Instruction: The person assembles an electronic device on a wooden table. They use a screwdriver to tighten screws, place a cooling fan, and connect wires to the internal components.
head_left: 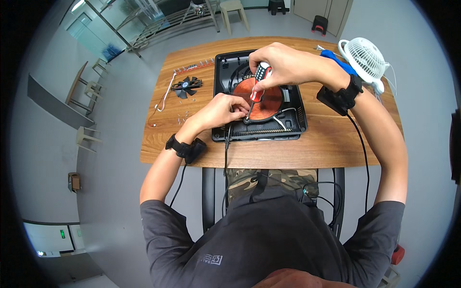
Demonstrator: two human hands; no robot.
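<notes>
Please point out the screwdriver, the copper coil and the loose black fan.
Screwdriver [257, 96], head view: red part of its handle.
Copper coil [270, 101], head view: windings, right of the screwdriver.
Black fan [186, 85], head view: central hub.

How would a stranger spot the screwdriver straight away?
On the wooden table, find the open black housing with the round copper-coloured coil inside. Over that coil, the right hand grips the screwdriver, slender shaft pointing down. Its red handle with a dark, white-dotted upper part sets it apart from the black housing.
</notes>
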